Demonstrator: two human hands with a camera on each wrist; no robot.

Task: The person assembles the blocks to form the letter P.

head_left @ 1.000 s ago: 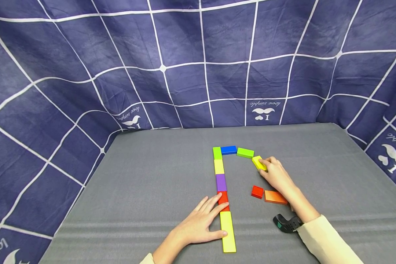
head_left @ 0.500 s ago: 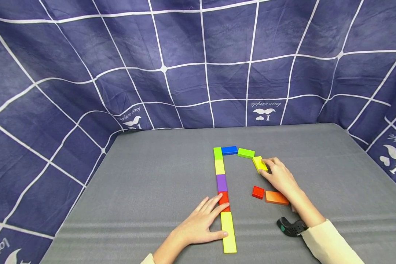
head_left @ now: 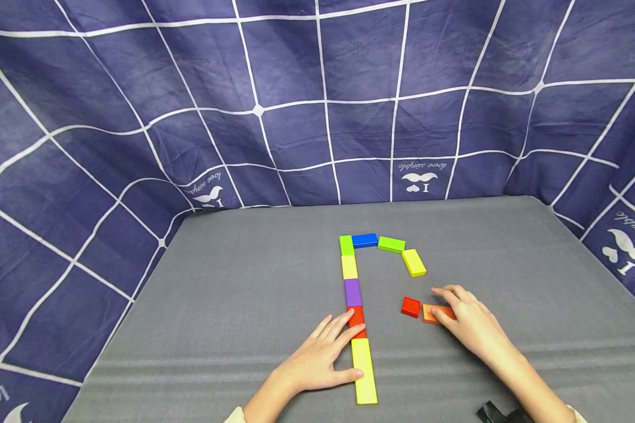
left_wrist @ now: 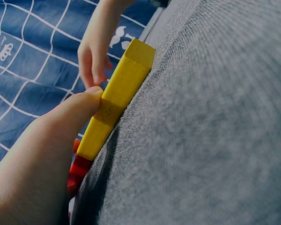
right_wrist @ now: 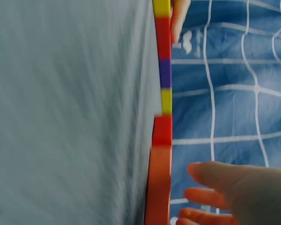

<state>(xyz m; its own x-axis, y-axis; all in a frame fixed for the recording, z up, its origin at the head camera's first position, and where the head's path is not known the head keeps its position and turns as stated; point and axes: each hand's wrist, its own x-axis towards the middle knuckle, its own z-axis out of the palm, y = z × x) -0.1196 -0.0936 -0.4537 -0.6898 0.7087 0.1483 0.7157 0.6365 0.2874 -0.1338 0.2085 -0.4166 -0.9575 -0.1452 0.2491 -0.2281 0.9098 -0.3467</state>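
Note:
My left hand [head_left: 317,359] rests with spread, straight fingers on a red block [head_left: 357,318], its thumb touching a long yellow block [head_left: 366,385]. Beyond these, a purple block [head_left: 353,292], a pale yellow block [head_left: 349,267] and a green block [head_left: 346,245] continue the straight column. From its far end a blue block [head_left: 365,240], another green block [head_left: 391,244] and a yellow block [head_left: 414,262] curve right. My right hand [head_left: 472,322] hovers over an orange block [head_left: 429,314], partly covering it. In the right wrist view its fingers stand apart from the orange block [right_wrist: 159,187].
A small red block [head_left: 410,307] lies just left of the orange one. Grey cloth [head_left: 243,282] covers the table. A dark blue curtain [head_left: 286,135] with white lines hangs behind and at the sides. A black wrist device [head_left: 500,415] shows at the right arm.
My right hand has let go of the yellow block at the curve's end and moved back toward me, over the orange block. The left hand has stayed in place.

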